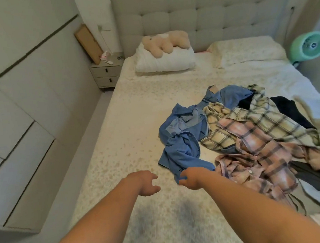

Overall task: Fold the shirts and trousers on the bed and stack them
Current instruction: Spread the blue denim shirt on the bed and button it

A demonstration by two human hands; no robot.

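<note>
A heap of unfolded clothes lies on the right half of the bed (129, 135). A crumpled blue shirt (182, 138) is its nearest left piece. Beside it lie a cream plaid shirt (252, 121), a pink plaid shirt (259, 155), blue jeans (228, 96) and dark garments (291, 109). My right hand (189, 178) is at the blue shirt's lower edge, fingers curled, touching the cloth; a firm grip does not show. My left hand (145, 182) hovers over bare bedsheet just left of it, fingers loosely spread and holding nothing.
A white pillow (165, 62) with a beige plush toy (165, 41) sits at the headboard, a second pillow (246, 51) to its right. A nightstand (106, 73) stands at the bed's far left corner, wardrobes (19, 114) along the left. A green fan (311, 46) stands right.
</note>
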